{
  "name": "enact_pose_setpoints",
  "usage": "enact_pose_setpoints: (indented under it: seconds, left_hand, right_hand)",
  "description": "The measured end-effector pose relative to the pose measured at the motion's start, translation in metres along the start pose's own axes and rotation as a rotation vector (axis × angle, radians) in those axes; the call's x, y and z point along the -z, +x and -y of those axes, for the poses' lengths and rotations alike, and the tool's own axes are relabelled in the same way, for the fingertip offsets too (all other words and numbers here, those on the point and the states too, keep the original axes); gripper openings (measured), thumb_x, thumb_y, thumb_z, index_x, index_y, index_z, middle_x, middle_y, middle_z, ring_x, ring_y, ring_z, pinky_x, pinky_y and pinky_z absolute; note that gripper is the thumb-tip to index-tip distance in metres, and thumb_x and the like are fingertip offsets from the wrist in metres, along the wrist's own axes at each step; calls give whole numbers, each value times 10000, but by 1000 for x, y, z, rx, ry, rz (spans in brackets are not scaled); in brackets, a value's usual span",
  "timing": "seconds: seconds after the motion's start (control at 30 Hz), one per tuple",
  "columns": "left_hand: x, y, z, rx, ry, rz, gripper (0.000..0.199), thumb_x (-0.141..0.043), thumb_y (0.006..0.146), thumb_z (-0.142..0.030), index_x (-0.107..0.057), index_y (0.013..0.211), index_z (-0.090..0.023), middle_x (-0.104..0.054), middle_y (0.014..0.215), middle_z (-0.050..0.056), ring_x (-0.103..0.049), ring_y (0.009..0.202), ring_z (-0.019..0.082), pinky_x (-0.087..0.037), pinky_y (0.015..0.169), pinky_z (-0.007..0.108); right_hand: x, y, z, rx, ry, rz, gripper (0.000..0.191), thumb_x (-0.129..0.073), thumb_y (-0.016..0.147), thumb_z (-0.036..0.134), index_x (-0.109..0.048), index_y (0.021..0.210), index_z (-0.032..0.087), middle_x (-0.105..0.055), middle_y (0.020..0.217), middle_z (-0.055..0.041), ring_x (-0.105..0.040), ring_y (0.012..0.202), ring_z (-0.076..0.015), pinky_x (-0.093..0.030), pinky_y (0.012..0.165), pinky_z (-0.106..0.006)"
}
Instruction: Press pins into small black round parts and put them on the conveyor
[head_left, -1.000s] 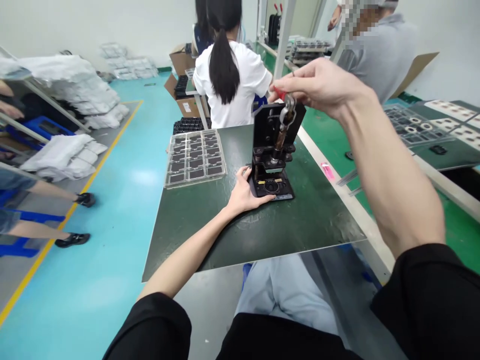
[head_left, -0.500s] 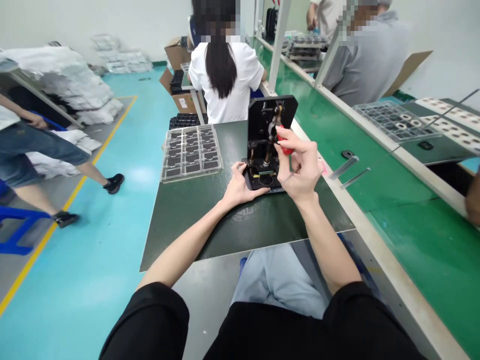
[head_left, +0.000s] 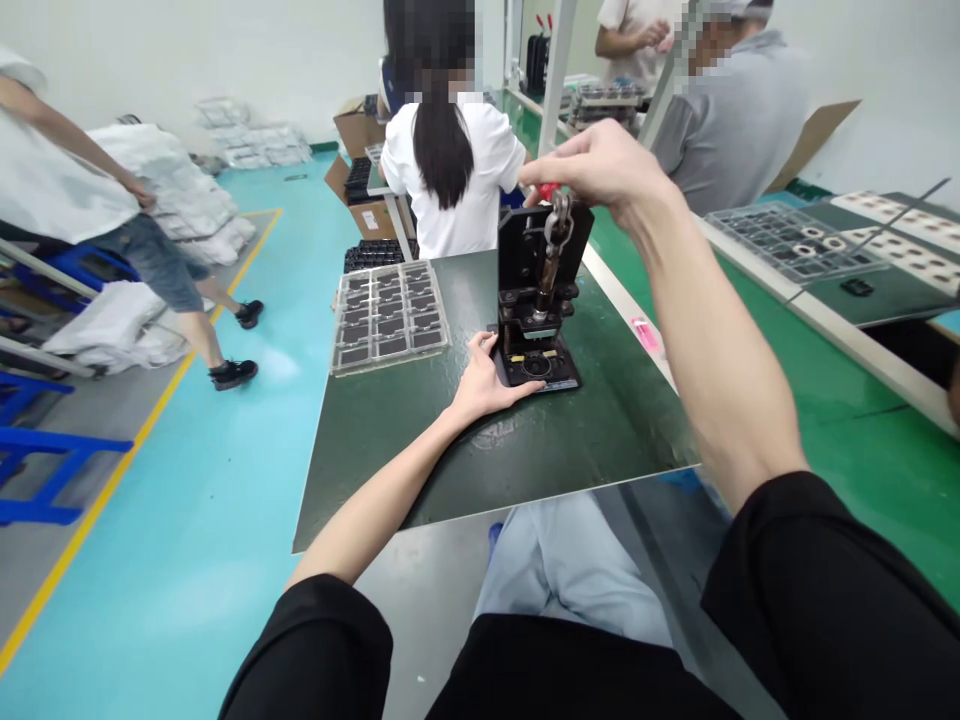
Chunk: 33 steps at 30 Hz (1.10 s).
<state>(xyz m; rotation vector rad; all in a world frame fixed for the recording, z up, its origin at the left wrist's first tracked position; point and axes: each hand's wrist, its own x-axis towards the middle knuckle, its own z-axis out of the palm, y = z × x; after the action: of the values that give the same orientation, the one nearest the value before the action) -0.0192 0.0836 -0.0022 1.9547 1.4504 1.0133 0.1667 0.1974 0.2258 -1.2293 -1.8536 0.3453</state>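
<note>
A black hand-operated toggle press stands upright on the dark green mat. My left hand grips its base at the left corner, the thumb along the front edge and the fingers at the side. Above the press, my right hand is closed around the red lever handle, which is mostly covered by the fingers. The plunger plate is up, with a gap over the base. On the base lies a small dark part with yellow bits beside it; its kind is unclear.
A clear compartment tray of dark flat parts lies left of the press. To the right runs a green conveyor belt behind a pale rail. A co-worker in white sits ahead; another person walks at left.
My right hand has swung the red handle up from the press's right side to above it, and the plunger plate has risen. My left hand stays at the base. The walking person has moved.
</note>
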Motion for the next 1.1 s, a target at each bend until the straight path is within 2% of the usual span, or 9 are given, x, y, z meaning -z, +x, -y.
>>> enact_pose_setpoints:
  seconds: [0.1, 0.2, 0.3, 0.4, 0.6, 0.7, 0.8, 0.97, 1.1]
  left_hand:
    - [0, 0, 0, -4, 0, -1, 1104, -882, 639, -655, -252, 1422, -197, -395, 1502, 196, -604, 1332, 370, -490, 1175, 533]
    - [0, 0, 1, -8, 12, -8, 1098, -878, 635, -651, -249, 1404, -185, -393, 1495, 210, -607, 1333, 383, -495, 1168, 539]
    - [0, 1, 3, -27, 21, -12, 1085, -873, 637, -622, -219, 1386, -188, -409, 1491, 227, -602, 1343, 392, -517, 1138, 546]
    - [0, 1, 6, -57, 20, -13, 1026, -847, 667, -587, -202, 1367, -202, -442, 1466, 224, -629, 1317, 379, -555, 1090, 522]
    - [5, 2, 9, -28, 70, -14, 960, -817, 682, -532, -223, 1362, -205, -451, 1460, 220, -675, 1252, 384, -588, 1025, 528]
    - [9, 3, 8, -5, 108, -18, 976, -817, 660, -588, -277, 1367, -187, -422, 1470, 225, -701, 1200, 386, -607, 991, 524]
    - [13, 3, 5, 27, 148, -23, 994, -821, 642, -638, -332, 1376, -179, -412, 1463, 211, -695, 1207, 385, -599, 1016, 517]
    - [19, 3, -2, 99, 209, -9, 992, -792, 640, -694, -402, 1385, -169, -399, 1467, 200, -674, 1232, 411, -547, 1104, 553]
    - [21, 3, -3, 109, 189, 8, 1000, -757, 638, -723, -401, 1387, -163, -400, 1462, 203, -654, 1263, 429, -519, 1138, 574]
  right_hand:
    - [-2, -32, -17, -134, 4, -213, 440, -600, 1014, 474, -675, 773, 114, -633, 686, 21, -459, 595, -53, -456, 711, -251]
    - [-15, -103, -30, -169, -55, -471, 351, -535, 1063, 343, -670, 798, 157, -693, 777, -32, -584, 689, -106, -471, 742, -272]
    - [-44, -178, -36, -258, -196, -280, 317, -619, 998, 447, -713, 829, 197, -745, 841, -41, -688, 774, -187, -491, 738, -306]
    - [-75, -217, -31, -347, -381, 27, 329, -677, 947, 535, -744, 1011, 220, -770, 1021, -70, -738, 909, -252, -507, 749, -320]
    - [-87, -192, -7, -405, -594, 307, 491, -634, 969, 553, -657, 1208, 124, -733, 1162, -202, -746, 1006, -329, -556, 812, -387]
    - [-80, -183, -5, -385, -528, 343, 395, -634, 969, 467, -687, 1186, 142, -744, 1178, -194, -747, 1035, -335, -567, 851, -412]
    - [-65, -204, -8, -376, -348, 223, 331, -673, 927, 446, -719, 1163, 218, -777, 1160, -99, -748, 1061, -309, -582, 860, -398]
    - [-11, -299, -25, -391, -254, -222, 246, -688, 902, 433, -747, 1077, 271, -799, 1117, -31, -769, 978, -245, -601, 835, -349]
    - [51, -365, -72, -572, -602, -415, 340, -664, 870, 523, -761, 1058, 257, -810, 1025, -69, -767, 853, -291, -566, 689, -373]
